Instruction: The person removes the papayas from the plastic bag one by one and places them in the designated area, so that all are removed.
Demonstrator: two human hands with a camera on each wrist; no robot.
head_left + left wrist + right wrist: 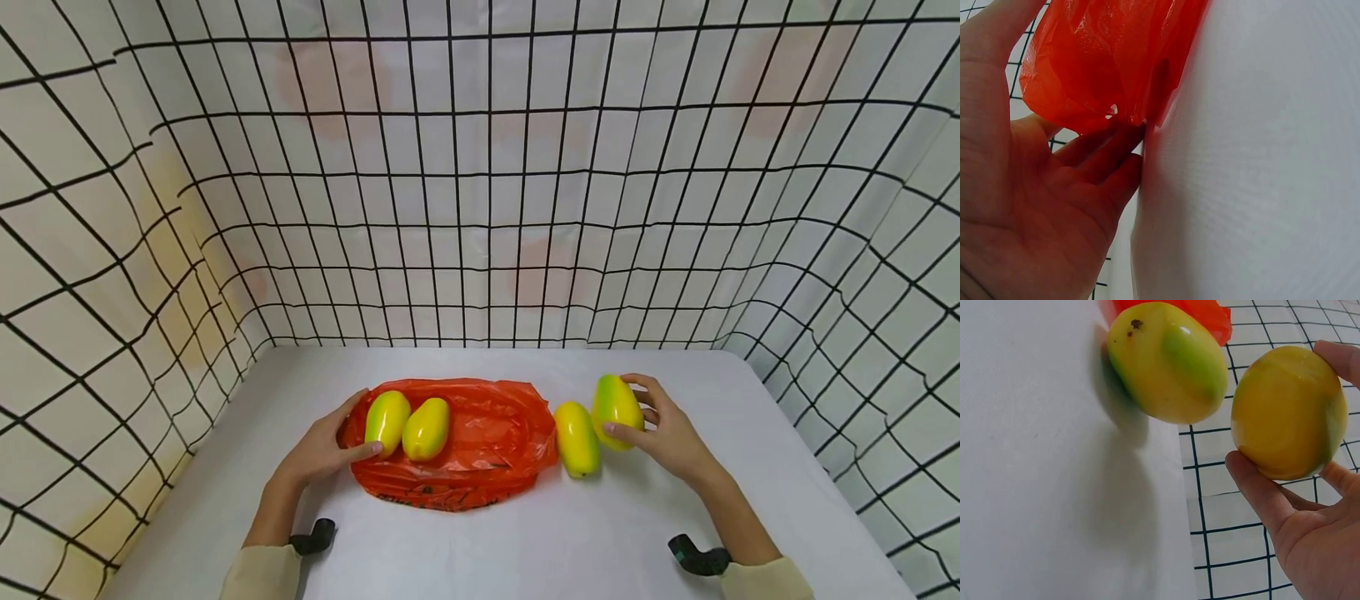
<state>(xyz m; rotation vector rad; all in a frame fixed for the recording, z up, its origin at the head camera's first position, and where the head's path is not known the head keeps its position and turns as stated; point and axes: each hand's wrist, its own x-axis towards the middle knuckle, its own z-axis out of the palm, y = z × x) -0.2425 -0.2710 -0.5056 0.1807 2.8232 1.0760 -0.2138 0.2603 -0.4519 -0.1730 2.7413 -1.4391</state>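
A red plastic bag (495,433) lies spread out on the table, two yellow-green mangoes (427,429) side by side on its left part. My left hand (324,450) is at the bag's left end, its thumb by the lower tip of the outer mango (387,421). In the left wrist view the fingers (1110,159) reach loosely against the bag's edge. To the right of the bag, my right hand (1316,531) holds a mango (1289,412) between thumb and fingers, raised above the table. Another mango (577,439) lies by the bag's right edge, close beside the held one.
A white table (525,554) carries everything. Black wire grid panels (487,200) with pale sheeting behind stand along the back and both sides. Dark wrist mounts (315,537) are worn on both forearms.
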